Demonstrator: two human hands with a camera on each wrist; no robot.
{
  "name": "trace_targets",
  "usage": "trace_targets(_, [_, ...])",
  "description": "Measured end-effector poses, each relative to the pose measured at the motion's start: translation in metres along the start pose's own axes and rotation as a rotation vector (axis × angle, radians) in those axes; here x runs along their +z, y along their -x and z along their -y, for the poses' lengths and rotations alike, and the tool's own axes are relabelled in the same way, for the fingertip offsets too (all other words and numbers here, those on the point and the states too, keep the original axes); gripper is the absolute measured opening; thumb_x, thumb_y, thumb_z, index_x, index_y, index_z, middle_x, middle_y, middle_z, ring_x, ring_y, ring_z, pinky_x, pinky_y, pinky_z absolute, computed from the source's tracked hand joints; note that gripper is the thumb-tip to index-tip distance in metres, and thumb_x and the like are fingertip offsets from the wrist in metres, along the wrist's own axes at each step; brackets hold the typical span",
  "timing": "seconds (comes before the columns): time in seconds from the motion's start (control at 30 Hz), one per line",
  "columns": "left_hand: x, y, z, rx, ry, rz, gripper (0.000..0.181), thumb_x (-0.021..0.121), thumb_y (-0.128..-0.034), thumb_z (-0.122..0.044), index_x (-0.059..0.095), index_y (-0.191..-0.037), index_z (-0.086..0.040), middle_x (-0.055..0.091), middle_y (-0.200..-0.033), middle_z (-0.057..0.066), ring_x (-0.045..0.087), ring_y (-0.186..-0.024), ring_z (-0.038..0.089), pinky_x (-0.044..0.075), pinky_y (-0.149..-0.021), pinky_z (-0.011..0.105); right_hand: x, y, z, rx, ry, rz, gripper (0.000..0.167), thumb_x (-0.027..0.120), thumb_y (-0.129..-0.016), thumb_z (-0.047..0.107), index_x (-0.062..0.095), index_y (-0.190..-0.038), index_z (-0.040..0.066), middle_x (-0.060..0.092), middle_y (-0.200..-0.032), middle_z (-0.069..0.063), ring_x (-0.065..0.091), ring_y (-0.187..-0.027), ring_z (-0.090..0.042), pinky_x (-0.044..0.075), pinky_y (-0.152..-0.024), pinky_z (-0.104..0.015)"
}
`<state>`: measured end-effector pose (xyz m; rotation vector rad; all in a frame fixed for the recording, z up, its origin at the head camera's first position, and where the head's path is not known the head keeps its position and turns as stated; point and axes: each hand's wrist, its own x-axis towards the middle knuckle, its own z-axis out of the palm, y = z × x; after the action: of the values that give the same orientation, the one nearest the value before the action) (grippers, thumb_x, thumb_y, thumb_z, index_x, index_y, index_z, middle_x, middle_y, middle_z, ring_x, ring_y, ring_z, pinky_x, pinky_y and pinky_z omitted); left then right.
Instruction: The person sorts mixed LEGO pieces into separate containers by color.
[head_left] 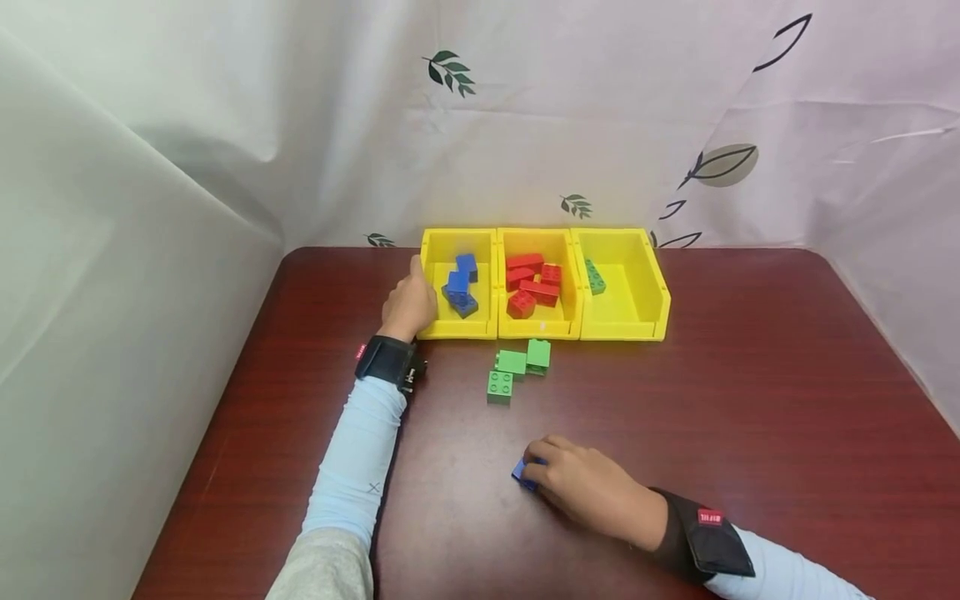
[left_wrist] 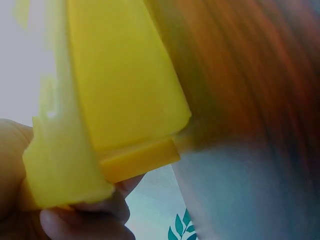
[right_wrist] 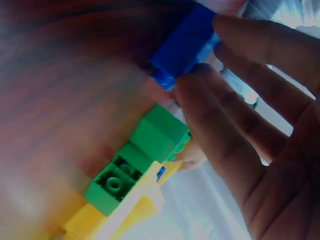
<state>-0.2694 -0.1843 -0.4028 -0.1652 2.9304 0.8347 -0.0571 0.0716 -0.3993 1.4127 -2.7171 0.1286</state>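
Note:
My left hand (head_left: 411, 302) is at the outer side of the left yellow bin (head_left: 459, 332). In the left wrist view its fingers curl round the edge of that bin (left_wrist: 120, 75). Several blue bricks (head_left: 458, 286) lie inside. Nearer the front, my right hand (head_left: 588, 487) holds a blue brick (right_wrist: 182, 42) by the fingertips, low over the table; the head view shows only part of this brick. Between the hands and the bins are green bricks (head_left: 500, 387), grouped close together on the table.
The middle yellow bin (head_left: 538, 331) holds several red bricks (head_left: 538, 292). In the right yellow bin (head_left: 626, 300) lies a green brick (head_left: 595, 277). The bins stand side by side along the back of the dark red table (head_left: 750, 375); a pale cloth (head_left: 337, 125) hangs behind.

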Motion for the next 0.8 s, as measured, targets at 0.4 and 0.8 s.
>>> trace_targets(0.4, [0.001,0.0,-0.001,-0.004,0.004,0.001,0.051,0.039,-0.1026,-0.018,0.019,-0.149,-0.014,0.058,-0.111,0.016,0.058,-0.085,0.032,0.048,-0.073,0.042,0.012,-0.004,-0.001,0.002,0.042,-0.072,0.019,0.078,-0.082,0.018,0.076,-0.101,0.019,0.067,-0.109,0.002,0.061,-0.099,-0.015,0.054,-0.059,-0.023])
trace_targets(0.8, [0.001,0.001,-0.001,-0.007,0.015,-0.001,0.049,0.039,-0.1028,-0.019,0.021,-0.148,-0.014,0.057,-0.108,0.015,0.058,-0.084,0.032,0.048,-0.073,0.041,0.007,-0.011,-0.004,0.036,-0.142,0.052,0.02,0.079,-0.08,0.01,0.072,-0.099,0.011,0.072,-0.102,-0.002,0.066,-0.098,-0.016,0.057,-0.075,-0.028])
